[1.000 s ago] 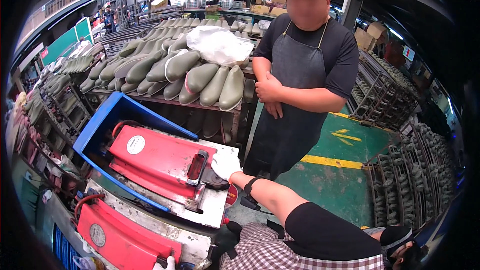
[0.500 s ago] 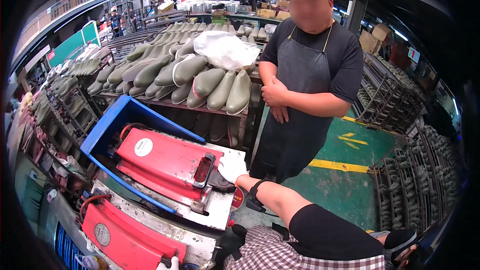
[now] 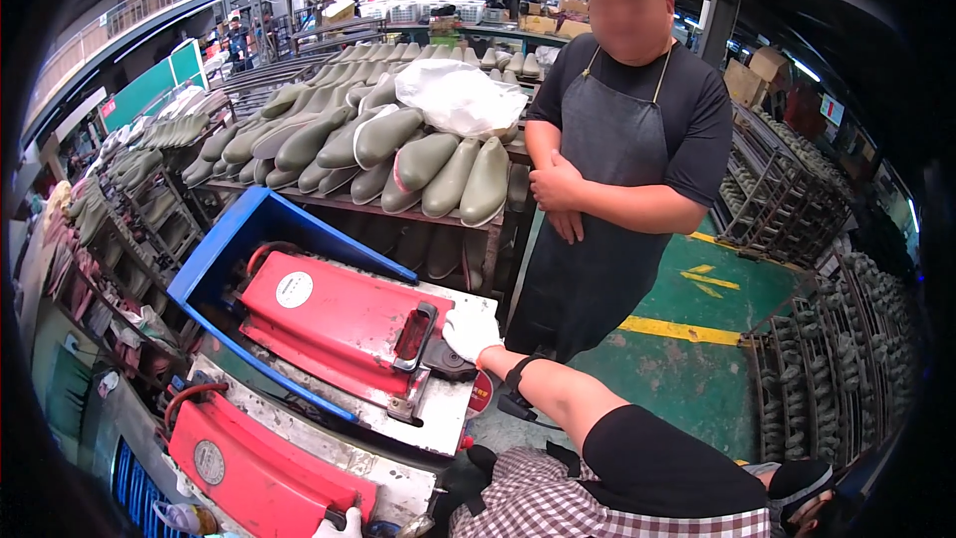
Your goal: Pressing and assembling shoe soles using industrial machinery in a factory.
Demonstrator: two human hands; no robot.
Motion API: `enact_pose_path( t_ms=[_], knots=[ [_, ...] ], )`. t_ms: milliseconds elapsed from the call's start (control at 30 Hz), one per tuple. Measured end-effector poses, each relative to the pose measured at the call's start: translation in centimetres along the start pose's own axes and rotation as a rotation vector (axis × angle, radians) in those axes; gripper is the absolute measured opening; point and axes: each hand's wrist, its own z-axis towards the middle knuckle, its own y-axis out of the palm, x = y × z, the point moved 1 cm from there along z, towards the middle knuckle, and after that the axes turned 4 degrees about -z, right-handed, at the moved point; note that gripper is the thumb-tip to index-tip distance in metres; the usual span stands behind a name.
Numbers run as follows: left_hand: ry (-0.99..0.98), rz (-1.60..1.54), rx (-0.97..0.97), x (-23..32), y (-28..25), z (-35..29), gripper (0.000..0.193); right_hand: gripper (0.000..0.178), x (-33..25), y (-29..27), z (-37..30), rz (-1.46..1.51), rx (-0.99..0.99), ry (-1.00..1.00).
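My right hand (image 3: 470,331), in a white glove, rests on the pale end of a machine with a long red cover (image 3: 334,319). Its fingers appear laid out flat, beside a black round part (image 3: 448,357) and close to the cover's dark loop handle (image 3: 414,337). At the lower edge, only part of my gloved left hand (image 3: 342,526) shows. It is closed at a black handle (image 3: 334,517) on the end of a second red machine cover (image 3: 259,463); most of its fingers are cut off by the picture's edge.
A blue guard (image 3: 214,244) surrounds the farther machine. Behind it, a rack holds several green-grey shoe lasts (image 3: 485,182) and a white plastic bag (image 3: 460,97). A person in a dark apron (image 3: 607,159) stands across from me, hands clasped. Loaded racks (image 3: 827,369) line the right.
The whole view has shifted slightly right and down. Both my hands keep their places on the machines, and the person opposite stays with hands clasped.
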Motion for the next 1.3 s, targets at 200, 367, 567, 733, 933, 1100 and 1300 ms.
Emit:
enact_pose_path(
  t_ms=[200,367,567,733,933,1100,1300],
  knots=[
    [0.017,0.009,0.036,0.3,0.1,-0.6,0.068,0.030,0.8,-0.2,-0.1,0.003,-0.020,-0.012],
    [0.021,-0.003,-0.017,0.6,0.5,-0.7,0.068,0.027,1.4,-0.1,-0.3,-0.001,-0.010,-0.010],
    [0.003,-0.056,0.126,-1.4,2.9,1.2,0.061,0.029,-0.9,0.2,0.8,-0.175,-0.016,-0.074],
    [0.022,-0.062,0.036,-0.7,-0.1,0.6,0.067,0.032,0.2,0.5,0.8,-0.238,-0.024,-0.216],
    [0.089,-0.171,-0.014,-1.1,0.8,0.1,0.070,0.027,2.3,0.4,1.3,0.483,-0.078,0.174],
    [0.102,-0.139,-0.087,-2.4,1.6,-0.3,0.071,0.014,-7.3,-2.4,-5.9,0.825,0.133,-0.301],
    [0.123,-0.161,-0.181,-1.9,0.8,0.7,0.070,0.049,-19.2,-3.3,-23.3,0.451,-0.929,-0.876]
  ],
)
